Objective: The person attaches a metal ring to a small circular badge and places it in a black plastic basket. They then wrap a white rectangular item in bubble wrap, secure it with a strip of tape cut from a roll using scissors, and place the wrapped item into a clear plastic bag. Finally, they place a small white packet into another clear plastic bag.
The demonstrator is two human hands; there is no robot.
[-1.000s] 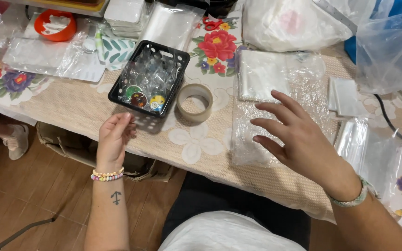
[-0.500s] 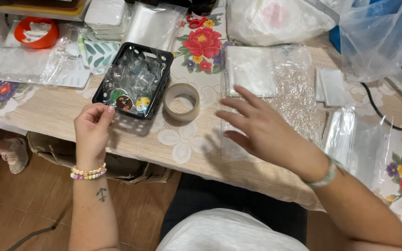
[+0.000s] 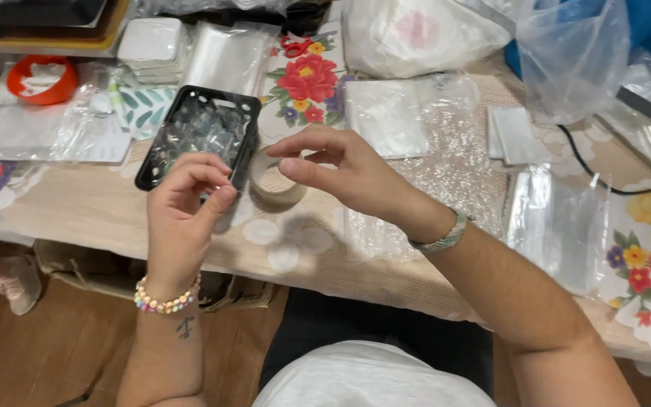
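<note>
My left hand (image 3: 184,215) is raised in front of the black plastic basket (image 3: 161,154), which holds several small items in clear wrap. Its thumb and forefinger pinch together on what looks like a small clear piece (image 3: 227,188), too small to make out. My right hand (image 3: 344,172) hovers over the roll of beige tape (image 3: 274,190). Its fingers are apart and point toward my left fingertips, holding nothing. The tape roll lies flat on the floral tablecloth, right beside the basket.
Bubble wrap (image 3: 453,162) and clear bags (image 3: 559,226) lie to the right, and a white packet (image 3: 386,117) sits behind my right hand. At the back are stacked white trays (image 3: 151,44), red scissors (image 3: 295,47), an orange tape dispenser (image 3: 39,79) and large plastic bags (image 3: 566,60). A black cable (image 3: 604,181) runs at right.
My left hand has lifted from the basket's near edge with its fingers pinched. My right hand swung left from the bubble wrap to above the tape roll, close to the left fingertips.
</note>
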